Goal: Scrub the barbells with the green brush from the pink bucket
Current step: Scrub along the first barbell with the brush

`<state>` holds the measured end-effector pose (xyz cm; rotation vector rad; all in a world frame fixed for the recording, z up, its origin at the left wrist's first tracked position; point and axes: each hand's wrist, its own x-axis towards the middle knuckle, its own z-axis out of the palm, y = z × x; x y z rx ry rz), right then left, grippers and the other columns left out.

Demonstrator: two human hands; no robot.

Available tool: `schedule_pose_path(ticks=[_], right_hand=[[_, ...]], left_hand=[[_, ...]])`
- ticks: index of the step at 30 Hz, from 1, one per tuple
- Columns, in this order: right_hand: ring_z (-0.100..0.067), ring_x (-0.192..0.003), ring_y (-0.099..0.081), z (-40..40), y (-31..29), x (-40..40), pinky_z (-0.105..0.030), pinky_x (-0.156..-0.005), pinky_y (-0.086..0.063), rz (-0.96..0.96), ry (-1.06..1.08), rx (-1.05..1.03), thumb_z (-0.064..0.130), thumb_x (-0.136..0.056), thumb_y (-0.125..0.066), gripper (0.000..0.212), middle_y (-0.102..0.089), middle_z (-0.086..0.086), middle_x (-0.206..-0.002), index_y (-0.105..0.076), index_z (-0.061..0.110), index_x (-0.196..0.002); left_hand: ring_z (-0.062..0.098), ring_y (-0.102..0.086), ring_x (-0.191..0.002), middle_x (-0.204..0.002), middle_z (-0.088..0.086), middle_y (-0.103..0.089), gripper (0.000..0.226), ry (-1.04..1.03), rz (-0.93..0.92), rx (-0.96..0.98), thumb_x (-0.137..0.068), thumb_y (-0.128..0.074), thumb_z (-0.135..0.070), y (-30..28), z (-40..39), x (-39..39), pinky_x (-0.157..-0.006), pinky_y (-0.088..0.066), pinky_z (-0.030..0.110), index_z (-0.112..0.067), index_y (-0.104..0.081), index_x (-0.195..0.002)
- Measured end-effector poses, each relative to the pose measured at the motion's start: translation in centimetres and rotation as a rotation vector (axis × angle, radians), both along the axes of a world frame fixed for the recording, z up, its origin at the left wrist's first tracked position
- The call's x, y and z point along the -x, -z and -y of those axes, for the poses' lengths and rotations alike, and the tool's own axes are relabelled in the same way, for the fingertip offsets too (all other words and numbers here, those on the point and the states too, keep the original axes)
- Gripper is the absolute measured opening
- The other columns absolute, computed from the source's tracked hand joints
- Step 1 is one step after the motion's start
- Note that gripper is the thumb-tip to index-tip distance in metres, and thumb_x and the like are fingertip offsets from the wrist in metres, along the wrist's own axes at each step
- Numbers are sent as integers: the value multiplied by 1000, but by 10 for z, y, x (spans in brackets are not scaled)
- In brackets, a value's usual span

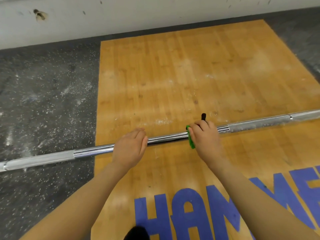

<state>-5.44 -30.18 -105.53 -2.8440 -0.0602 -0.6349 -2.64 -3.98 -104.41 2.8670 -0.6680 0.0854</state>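
**Both hands on a bare bar across the platform edge**

At far left, speckled black rubber flooring runs from the foot of the white wall toward the viewer, dusted with white powder. The barbell lies across it, its left end cut off by the frame edge. A grey knurled band sits on the bar over the rubber, then smooth chrome carries over the straight left edge of the wooden platform.

Just inside that edge, the left hand rests over the bar, fingers curled down across the far side of it, wrapping the shaft. A short stretch of bare chrome separates it from the right hand, which grips the green brush and presses it onto the bar; only the brush's green edge shows at the hand's left side, and a dark handle tip sticks out beyond the fingers.

Right of that hand, the bar continues smooth, then a second knurled band, then a collar ring, and runs out of frame at right. Beyond the bar, the platform lies open back to the dark strip under the wall. On the near side, blue block lettering is painted on the wood, partly covered by the right forearm. More rubber flooring borders the platform at far right.
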Motion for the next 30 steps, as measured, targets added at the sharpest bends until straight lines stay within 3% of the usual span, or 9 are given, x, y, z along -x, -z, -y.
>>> schedule_pose_path(ticks=[9, 19, 24, 27, 30], right_hand=[[-31, -80, -58, -55, 1, -14, -37, -65, -50, 0, -117, -3, 27, -97, -45, 34, -67, -7, -85, -72, 9, -85], [-32, -82, -56, 14, 0, -19, -41, -71, -50, -26, -58, -15, 28, -98, -37, 42, -67, -11, -89, -70, 3, -93], [-20, -90, -42, 0, -17, -30, -32, -77, -41, 109, -12, -153, 24, -95, -43, 36, -66, -13, -94, -70, 1, -97], [-19, -91, -42, -6, -26, -38, -28, -80, -35, 144, -23, -194, 23, -95, -44, 35, -66, -14, -95, -70, 0, -98], [-20, -93, -42, -9, -35, -48, -28, -80, -36, 177, -24, -224, 23, -95, -45, 34, -66, -14, -96, -71, 0, -98]], left_hand=[[22, -69, -86, -111, 3, -69, 41, 19, 79, 16, -97, -33, -31, 1, 1, -7, -63, -53, 31, -11, -69, -100], [21, -69, -88, -110, 3, -70, 42, 33, 111, 2, -97, -33, -31, 3, 0, -20, -60, -53, 29, -11, -69, -104], [26, -69, -75, -109, 4, -70, 43, 46, 103, -25, -98, -30, -32, 5, 0, -39, -54, -51, 30, -11, -68, -102], [28, -68, -76, -112, 4, -68, 45, 28, 69, -13, -98, -29, -35, 6, -1, -56, -57, -53, 34, -11, -67, -104], [29, -67, -93, -120, 6, -65, 50, 14, 35, 14, -97, -25, -37, 6, 0, -78, -68, -55, 39, -10, -65, -109]])
